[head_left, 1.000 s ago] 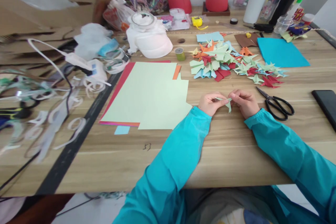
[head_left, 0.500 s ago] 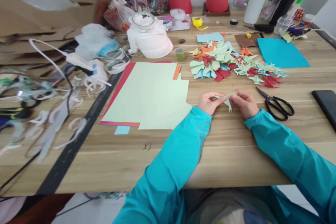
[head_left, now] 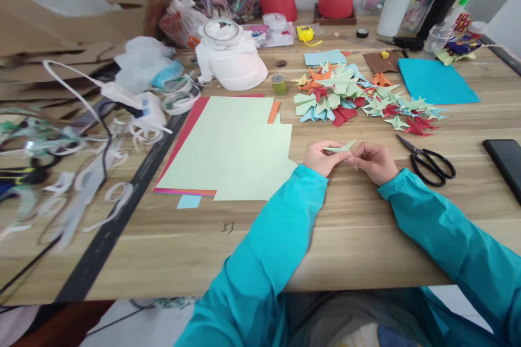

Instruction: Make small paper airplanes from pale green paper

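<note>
A small pale green folded paper piece [head_left: 341, 148] is pinched between the fingers of my left hand [head_left: 321, 158], its pointed ends sticking out above. From the right, the fingertips of my right hand [head_left: 375, 161] close on the lower part of the same paper and hide some of it. Behind my hands lies a heap of folded paper pieces [head_left: 345, 89] in green, red, orange and blue. Black-handled scissors [head_left: 431, 165] rest beside my right hand. Left of my left hand, pale green paper sheets [head_left: 240, 146] lie over red and orange ones.
A black phone [head_left: 504, 165] lies at the right edge. Further back are a blue paper square [head_left: 437, 81], a green spool [head_left: 279, 84], a yellow tape measure [head_left: 305, 34] and a white cap [head_left: 238, 65]. Tangled cords and strips [head_left: 93, 173] cover the left side.
The folded paper has turned in my fingers, so its points now stand up to the left. My right fingertips have shifted down and slightly left along it.
</note>
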### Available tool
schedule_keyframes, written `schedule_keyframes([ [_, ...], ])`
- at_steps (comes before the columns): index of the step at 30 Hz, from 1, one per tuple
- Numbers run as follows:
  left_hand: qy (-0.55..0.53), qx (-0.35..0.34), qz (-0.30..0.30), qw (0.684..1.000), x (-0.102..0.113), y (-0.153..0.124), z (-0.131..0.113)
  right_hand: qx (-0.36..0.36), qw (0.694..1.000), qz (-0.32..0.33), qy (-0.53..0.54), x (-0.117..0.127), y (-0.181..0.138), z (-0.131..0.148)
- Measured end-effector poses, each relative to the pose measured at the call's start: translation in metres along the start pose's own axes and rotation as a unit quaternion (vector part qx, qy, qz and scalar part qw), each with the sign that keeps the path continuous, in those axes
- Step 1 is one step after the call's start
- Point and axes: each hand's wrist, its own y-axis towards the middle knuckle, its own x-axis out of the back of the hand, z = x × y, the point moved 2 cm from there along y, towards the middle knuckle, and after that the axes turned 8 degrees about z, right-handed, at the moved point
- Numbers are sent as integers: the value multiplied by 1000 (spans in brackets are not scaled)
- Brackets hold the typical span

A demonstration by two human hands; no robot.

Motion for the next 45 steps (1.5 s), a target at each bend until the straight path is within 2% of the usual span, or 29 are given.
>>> schedule_keyframes([
  [4, -12, 20, 5, 1000, 0, 0, -2, -17, 1000, 1, 0, -1, 0, 0],
  [12, -132, 49, -14, 990, 0, -1, -5, -36, 999, -13, 28, -1, -1, 1],
  [17, -121, 40, -8, 992, 0, 2, -2, -42, 999, 4, 26, -2, -1, 1],
  [24, -142, 32, 3, 989, -1, 4, 1, -37, 999, -6, 27, -1, 0, 2],
  [30, -154, 51, 2, 987, -2, 4, -1, -35, 998, -23, 44, 3, 0, -3],
  [38, -109, 49, 46, 992, -4, 4, 4, -50, 996, -14, 74, 1, 1, -5],
  [45, -137, 77, 29, 987, -5, 6, 5, -32, 993, -51, 104, 5, 1, -7],
])
